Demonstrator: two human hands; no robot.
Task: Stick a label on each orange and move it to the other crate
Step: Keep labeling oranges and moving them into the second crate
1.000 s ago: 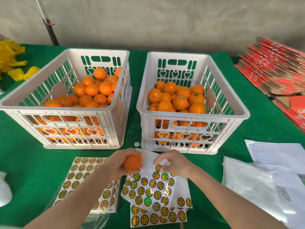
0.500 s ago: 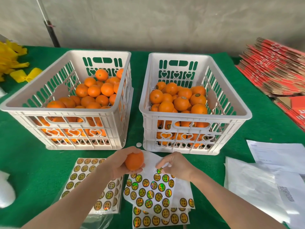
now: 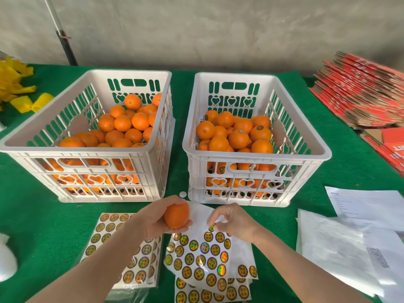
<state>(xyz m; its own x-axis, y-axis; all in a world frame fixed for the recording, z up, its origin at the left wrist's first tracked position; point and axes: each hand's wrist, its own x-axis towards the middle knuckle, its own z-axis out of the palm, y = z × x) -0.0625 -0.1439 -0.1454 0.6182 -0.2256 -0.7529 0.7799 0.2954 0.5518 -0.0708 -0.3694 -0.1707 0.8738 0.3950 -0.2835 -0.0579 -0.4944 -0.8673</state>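
Your left hand (image 3: 153,221) grips a plain round orange (image 3: 176,216), fingers curled round it, held above the near middle of the green felt-covered table (image 3: 32,215). Your right hand (image 3: 236,221) is just right of it, thumb and forefinger pinching a small round gold-and-black label (image 3: 212,227) at the far edge of a white sticker sheet (image 3: 203,256) lying on more sheets. A second sheet of the same stickers (image 3: 105,232) lies to the near left, partly under your left forearm. Further back stand two white slotted plastic crates, side by side, close but apart: the left crate (image 3: 72,150) has unlabelled oranges, the right crate (image 3: 258,155) has oranges with labels showing. A small white paper disc (image 3: 182,194) lies on the cloth between them. Near right: white printed papers (image 3: 360,204) and clear plastic bags (image 3: 328,248). Far right: a stack of flattened red cardboard cartons (image 3: 360,90). Far left: yellow foam fruit sleeves (image 3: 15,84). Behind the table are a grey fabric wall (image 3: 218,29) and a leaning pole (image 3: 63,40).
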